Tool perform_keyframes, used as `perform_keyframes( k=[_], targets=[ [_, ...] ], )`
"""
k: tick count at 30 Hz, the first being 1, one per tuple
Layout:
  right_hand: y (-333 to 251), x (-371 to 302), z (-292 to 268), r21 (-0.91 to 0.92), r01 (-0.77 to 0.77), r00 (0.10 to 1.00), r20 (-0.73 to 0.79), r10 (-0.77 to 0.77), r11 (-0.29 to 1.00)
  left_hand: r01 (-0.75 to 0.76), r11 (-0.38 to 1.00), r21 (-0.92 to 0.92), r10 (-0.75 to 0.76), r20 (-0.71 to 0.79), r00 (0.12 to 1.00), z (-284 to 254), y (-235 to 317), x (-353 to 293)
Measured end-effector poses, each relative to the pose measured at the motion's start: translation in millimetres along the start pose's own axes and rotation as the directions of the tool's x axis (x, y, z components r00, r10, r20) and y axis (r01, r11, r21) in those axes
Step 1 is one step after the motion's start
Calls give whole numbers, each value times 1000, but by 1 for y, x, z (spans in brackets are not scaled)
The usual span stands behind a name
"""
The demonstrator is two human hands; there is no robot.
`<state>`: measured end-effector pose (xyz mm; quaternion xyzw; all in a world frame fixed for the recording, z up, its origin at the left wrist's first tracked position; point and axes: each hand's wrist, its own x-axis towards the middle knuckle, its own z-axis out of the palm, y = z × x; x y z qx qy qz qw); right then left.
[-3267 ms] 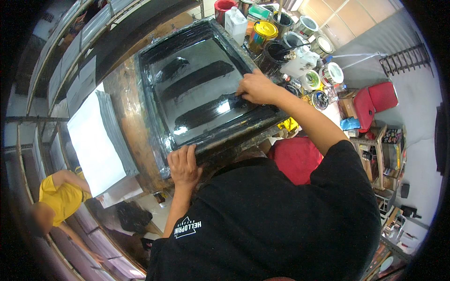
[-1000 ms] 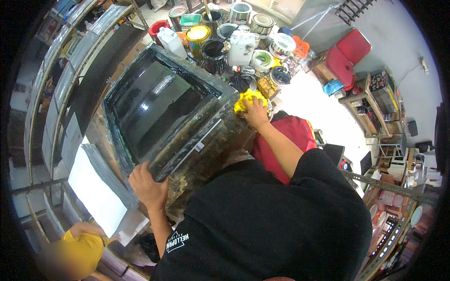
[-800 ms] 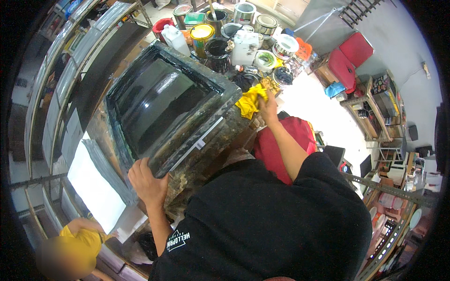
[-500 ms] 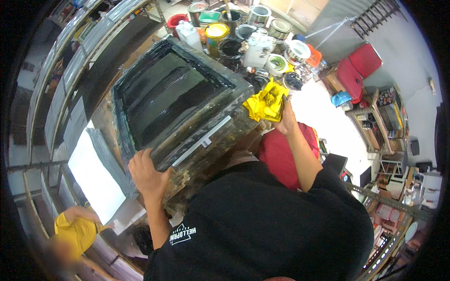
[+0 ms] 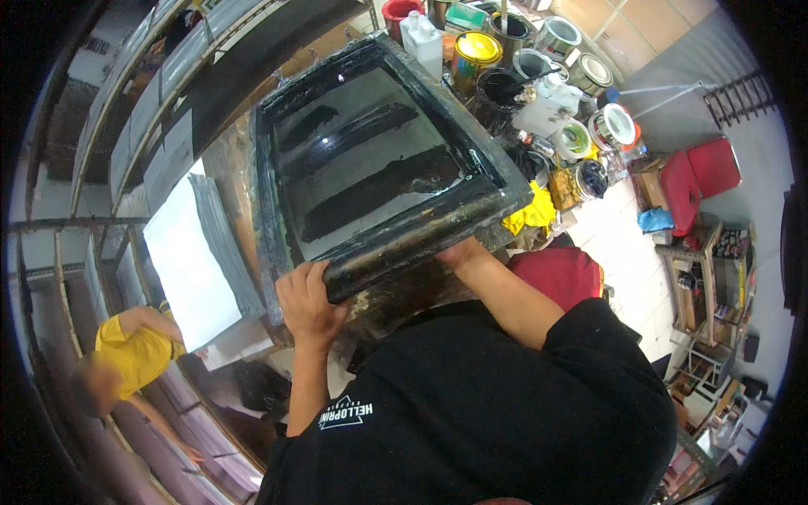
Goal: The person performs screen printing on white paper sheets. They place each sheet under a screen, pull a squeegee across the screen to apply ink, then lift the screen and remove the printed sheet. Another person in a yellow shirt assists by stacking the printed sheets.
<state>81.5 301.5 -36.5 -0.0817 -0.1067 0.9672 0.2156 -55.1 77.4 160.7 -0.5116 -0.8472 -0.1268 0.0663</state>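
Observation:
A screen printing frame (image 5: 396, 249) with a dark, ink-smeared mesh is in front of me, its near edge raised off the worktable. My left hand (image 5: 310, 305) is closed round its near left corner, with the fingers over the top. Under the near edge, further right, my right hand (image 5: 459, 252) holds the frame from below; its fingers are mostly hidden. A crumpled yellow cloth (image 5: 535, 210) lies just beyond the frame's right corner, apart from my right hand.
A stack of white sheets (image 5: 192, 268) stands to the left. A person in a yellow shirt (image 5: 145, 347) is beyond it, beside racks. Paint cans (image 5: 477, 50), white jugs (image 5: 422, 46) and tubs crowd the far right. A red seat (image 5: 555, 273) is close to my right arm.
My right hand has let go of the yellow cloth and moved left to under the frame. The frame's near edge has risen. A pale strip along that edge is now out of sight.

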Motion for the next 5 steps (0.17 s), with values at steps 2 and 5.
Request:
perform_keyframes(
  k=[2,5],
  targets=[
    [-19,-17,40,137,-12,999,-36,17,991,25,1000,-5,-25,-26,999,3,-1,-6],
    [-64,-29,53,59,30,986,-168,-20,998,24,999,-28,-25,-25,999,-5,3,-1]
  ],
)
